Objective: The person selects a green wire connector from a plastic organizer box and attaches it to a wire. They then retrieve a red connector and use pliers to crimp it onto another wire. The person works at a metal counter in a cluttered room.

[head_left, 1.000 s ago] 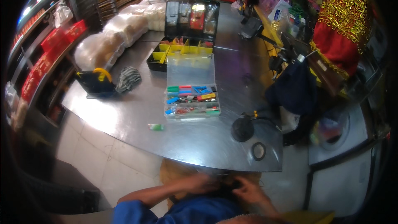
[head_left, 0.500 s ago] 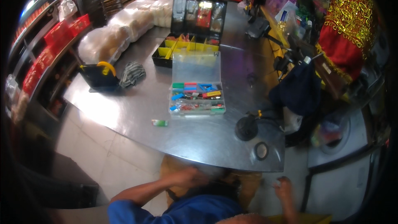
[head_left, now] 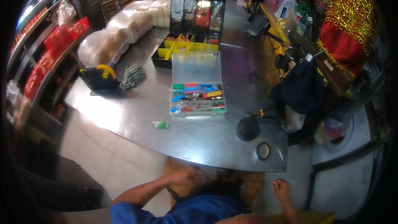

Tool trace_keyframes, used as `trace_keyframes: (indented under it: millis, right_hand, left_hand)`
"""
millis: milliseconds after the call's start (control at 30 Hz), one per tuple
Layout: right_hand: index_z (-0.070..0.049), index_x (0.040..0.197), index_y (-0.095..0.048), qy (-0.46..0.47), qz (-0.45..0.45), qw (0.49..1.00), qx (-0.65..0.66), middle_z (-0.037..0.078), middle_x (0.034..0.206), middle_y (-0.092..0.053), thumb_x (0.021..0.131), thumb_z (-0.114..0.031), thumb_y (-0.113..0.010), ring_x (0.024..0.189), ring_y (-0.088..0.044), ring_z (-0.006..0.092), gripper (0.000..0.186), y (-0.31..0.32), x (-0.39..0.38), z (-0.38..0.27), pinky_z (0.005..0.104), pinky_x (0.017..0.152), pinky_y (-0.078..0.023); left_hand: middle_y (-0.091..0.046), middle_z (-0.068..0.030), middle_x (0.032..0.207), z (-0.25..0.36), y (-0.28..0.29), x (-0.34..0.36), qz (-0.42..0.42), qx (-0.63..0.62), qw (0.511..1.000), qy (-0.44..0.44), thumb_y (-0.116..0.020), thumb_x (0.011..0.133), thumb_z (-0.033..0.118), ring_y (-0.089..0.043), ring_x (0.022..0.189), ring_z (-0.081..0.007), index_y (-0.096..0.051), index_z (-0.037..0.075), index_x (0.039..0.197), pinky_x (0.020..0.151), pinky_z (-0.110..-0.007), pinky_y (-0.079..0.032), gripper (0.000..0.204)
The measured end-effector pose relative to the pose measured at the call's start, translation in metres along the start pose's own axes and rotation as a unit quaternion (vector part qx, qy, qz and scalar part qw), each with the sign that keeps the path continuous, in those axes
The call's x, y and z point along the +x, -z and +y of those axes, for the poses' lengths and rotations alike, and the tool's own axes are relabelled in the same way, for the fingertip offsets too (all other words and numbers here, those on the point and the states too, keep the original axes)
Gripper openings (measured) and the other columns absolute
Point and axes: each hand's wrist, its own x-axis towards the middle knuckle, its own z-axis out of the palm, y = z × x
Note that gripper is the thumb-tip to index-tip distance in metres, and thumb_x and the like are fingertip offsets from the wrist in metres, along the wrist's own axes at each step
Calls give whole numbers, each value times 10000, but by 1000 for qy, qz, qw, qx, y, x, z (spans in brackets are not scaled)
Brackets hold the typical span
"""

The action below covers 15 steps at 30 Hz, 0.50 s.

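Below the front edge of the steel table (head_left: 195, 141), my left hand (head_left: 188, 176) is closed over my lap, on something too small to make out. My right hand (head_left: 282, 188) is held out to the right, fingertips pinched on something very thin and faint. Nearest on the tabletop are a black tape ring (head_left: 264, 151), a round black object (head_left: 248, 128) with a cable, and a small green-and-white packet (head_left: 160, 125). Behind these lies an open clear compartment case (head_left: 197, 99) of coloured small parts, with an open black organizer box (head_left: 161, 56) with yellow dividers beyond.
Bulky plastic bags (head_left: 101, 47), a striped cloth (head_left: 132, 75) and a black stand (head_left: 97, 81) occupy the left. Red crates (head_left: 58, 37) sit on shelving. On the right are dark cloth (head_left: 296, 91), cluttered goods, red-and-gold fabric (head_left: 342, 54) and a white appliance (head_left: 340, 170).
My right hand has moved out to the right, away from my left hand, which has shifted slightly left and up. The things on the table stand as before.
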Motion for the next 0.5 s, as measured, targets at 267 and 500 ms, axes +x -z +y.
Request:
trace_keyframes:
  millis: [267,500]
  right_hand:
    - [3,1135,-665,45,-166,972,161,198,1146,-654,883,-255,-715,1101,-606,354,364,-47,12,-147,423,912,-488]
    - [-30,988,-725,34,-200,956,210,144,908,-704,937,-223,-657,811,-684,276,211,-44,18,-129,352,716,-527]
  left_hand:
    - [-732,-139,1038,10,-38,41,-42,38,996,-74,-637,962,256,-707,921,-263,-703,69,1135,804,-381,-553,263]
    - [-731,-123,1009,-15,-18,14,18,-37,997,-58,-665,940,197,-688,905,-216,-705,64,1114,785,-361,-543,222]
